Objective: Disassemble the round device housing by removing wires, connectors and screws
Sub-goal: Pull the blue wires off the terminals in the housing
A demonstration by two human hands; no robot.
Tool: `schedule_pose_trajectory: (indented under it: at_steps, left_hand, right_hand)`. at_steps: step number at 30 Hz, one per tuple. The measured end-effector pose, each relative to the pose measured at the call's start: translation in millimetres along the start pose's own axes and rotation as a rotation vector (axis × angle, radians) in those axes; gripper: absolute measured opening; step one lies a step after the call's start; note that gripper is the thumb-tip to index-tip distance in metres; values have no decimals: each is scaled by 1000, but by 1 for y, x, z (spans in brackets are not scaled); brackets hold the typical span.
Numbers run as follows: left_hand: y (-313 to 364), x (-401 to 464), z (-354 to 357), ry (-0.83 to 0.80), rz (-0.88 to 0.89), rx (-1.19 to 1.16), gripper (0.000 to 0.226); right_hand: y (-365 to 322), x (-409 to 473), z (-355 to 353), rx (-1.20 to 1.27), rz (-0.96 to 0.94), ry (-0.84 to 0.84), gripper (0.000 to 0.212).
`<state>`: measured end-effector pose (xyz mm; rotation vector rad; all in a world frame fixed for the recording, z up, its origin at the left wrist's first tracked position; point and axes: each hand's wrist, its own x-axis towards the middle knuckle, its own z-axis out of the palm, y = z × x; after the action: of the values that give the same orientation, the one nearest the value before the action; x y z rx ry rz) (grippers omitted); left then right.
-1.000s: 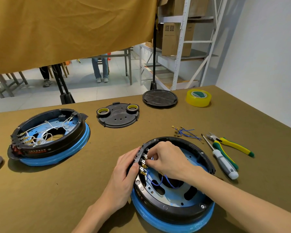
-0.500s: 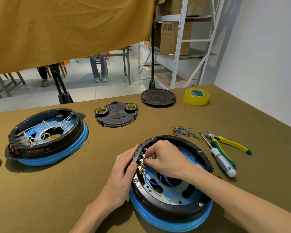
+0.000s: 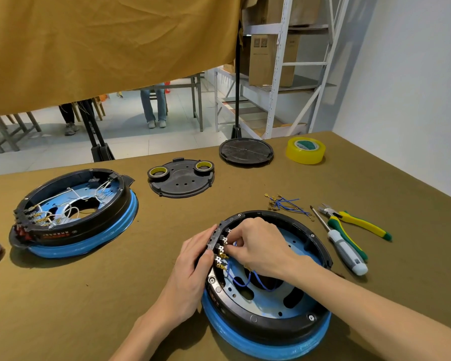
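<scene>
A round black housing (image 3: pixel 271 324) with a blue base ring lies near the table's front edge. Inside its left rim sits a row of brass connectors (image 3: pixel 220 259) with blue wires (image 3: pixel 241 278) looping over the blue inner plate. My left hand (image 3: pixel 193 267) grips the outside of that left rim, fingers curled over the switch block. My right hand (image 3: pixel 258 246) reaches inside from the right and pinches a connector at the rim; its fingertips hide the exact one. A small pile of loose blue wires (image 3: pixel 284 203) with brass terminals lies on the cloth behind the housing.
A second housing (image 3: pixel 73 212) with white wires sits at the left. A black cover plate (image 3: pixel 181 181) carries two tape rolls. Further back are a black disc (image 3: pixel 246 151) and yellow tape (image 3: pixel 305 150). A screwdriver (image 3: pixel 345 250) and pliers (image 3: pixel 357 221) lie at the right.
Both hands stay on the housing's left rim. My right hand's fingers have shifted slightly along the connector row; the view has tilted a little.
</scene>
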<state>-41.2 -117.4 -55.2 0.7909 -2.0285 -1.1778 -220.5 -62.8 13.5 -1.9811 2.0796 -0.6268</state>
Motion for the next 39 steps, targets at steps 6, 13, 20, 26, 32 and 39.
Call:
schedule_pose_trajectory:
  at_steps: [6,13,20,26,32,39]
  left_hand:
    - [2,1,0,-3,-1,-1,45]
    - [1,1,0,-3,-3,-7,51]
    - [0,3,1,-3,6,10,54]
    - [0,2,1,1,3,12,57]
    - [0,3,1,-1,2,8,54]
    - [0,3,2,1,-7,-5,54]
  right_hand:
    - [0,1,0,-21,-3,11,40]
    - [0,0,-2,-25,-14,11,42]
    - [-2,-4,-1,-75,-36,14,27]
    - [-2,-4,0,-107,-46,28,24]
    - [2,-4,0,-89,-28,79,18]
    - [3,-7,-1,-33,-33,54,19]
